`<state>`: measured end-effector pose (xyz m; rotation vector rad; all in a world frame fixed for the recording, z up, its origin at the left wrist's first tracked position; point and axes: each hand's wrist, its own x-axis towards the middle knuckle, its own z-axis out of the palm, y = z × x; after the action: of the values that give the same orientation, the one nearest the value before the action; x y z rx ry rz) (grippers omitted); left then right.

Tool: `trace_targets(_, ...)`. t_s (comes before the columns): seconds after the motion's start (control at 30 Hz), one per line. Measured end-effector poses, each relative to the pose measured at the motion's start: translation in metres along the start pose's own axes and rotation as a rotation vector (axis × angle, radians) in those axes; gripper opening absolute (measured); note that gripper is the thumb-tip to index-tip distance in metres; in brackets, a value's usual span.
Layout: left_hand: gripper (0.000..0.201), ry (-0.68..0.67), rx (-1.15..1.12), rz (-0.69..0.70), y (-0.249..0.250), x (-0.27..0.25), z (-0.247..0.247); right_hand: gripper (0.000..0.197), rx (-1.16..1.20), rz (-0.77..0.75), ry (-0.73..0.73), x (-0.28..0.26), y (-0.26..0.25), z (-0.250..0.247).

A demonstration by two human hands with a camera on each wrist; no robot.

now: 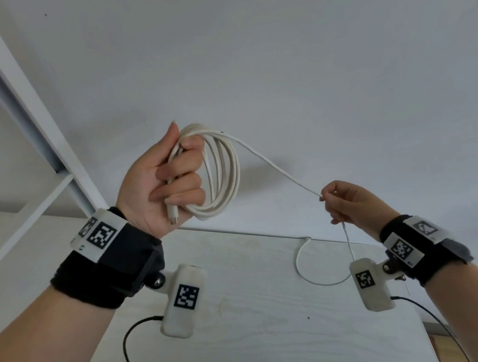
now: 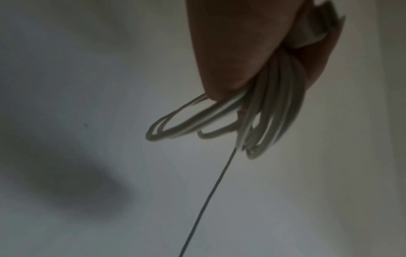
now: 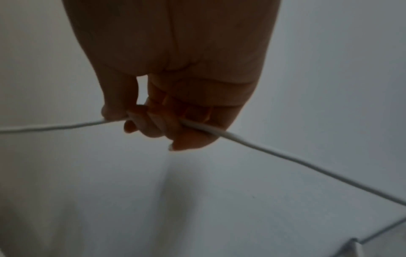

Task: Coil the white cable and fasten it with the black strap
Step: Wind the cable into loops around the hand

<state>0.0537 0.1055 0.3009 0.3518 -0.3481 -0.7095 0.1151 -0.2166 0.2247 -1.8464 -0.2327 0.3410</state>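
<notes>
Close to the camera, a light wood table sits low w/ a loose loop of the white cable lying on it, near the far edge. Up above it, the right hand pinches one strand of the cable betw. thumb & fingertip, other fingers curled in, & the strand runs tight up to the left hand. That left hand is a fist wrapped round a bunch of loops, w/ the cable's plug poking out under it, in front of the plain white wall behind.
</notes>
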Motion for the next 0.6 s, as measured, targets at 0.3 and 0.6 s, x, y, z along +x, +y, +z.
trace_targets(0.3,0.027,0.174,0.065,0.223,0.017,0.011,-0.008,0.014,-0.613,-0.102,0.065,-0.008,0.016,0.043)
trace_targets(0.6,0.031,0.455,0.508,0.363,0.000,0.033,-0.011,0.020,-1.082,-0.254,-0.185,-0.034,-0.021,0.083)
